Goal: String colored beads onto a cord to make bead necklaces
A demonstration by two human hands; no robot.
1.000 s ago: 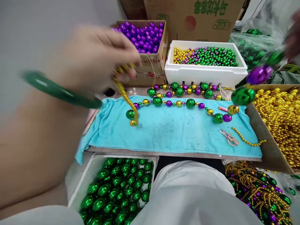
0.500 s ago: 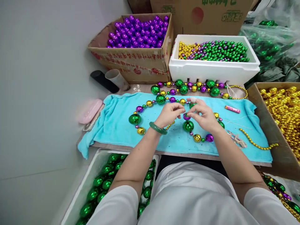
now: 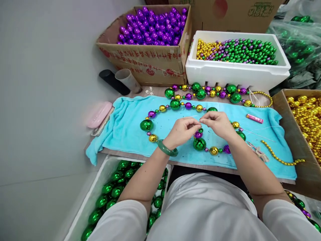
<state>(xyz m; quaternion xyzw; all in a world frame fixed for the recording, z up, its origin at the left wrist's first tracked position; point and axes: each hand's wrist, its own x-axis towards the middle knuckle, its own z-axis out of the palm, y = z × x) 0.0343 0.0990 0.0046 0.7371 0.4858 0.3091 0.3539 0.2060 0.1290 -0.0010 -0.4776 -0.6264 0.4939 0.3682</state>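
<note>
Bead strand [image 3: 175,104] lies looped on the turquoise towel [image 3: 125,130] on the table [image 3: 157,91]. Its thread ends are pinched between closed fingers of left hand [image 3: 181,132] and right hand [image 3: 218,123]. Should the pinch be loosened, beads could be shed and scattered. Red print on the purple-bead carton [image 3: 150,63] is noted, unreadable; green lettering on the rear carton [image 3: 260,8] is cropped.

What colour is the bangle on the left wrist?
The bangle is jade green; the head view shows it best.
</note>
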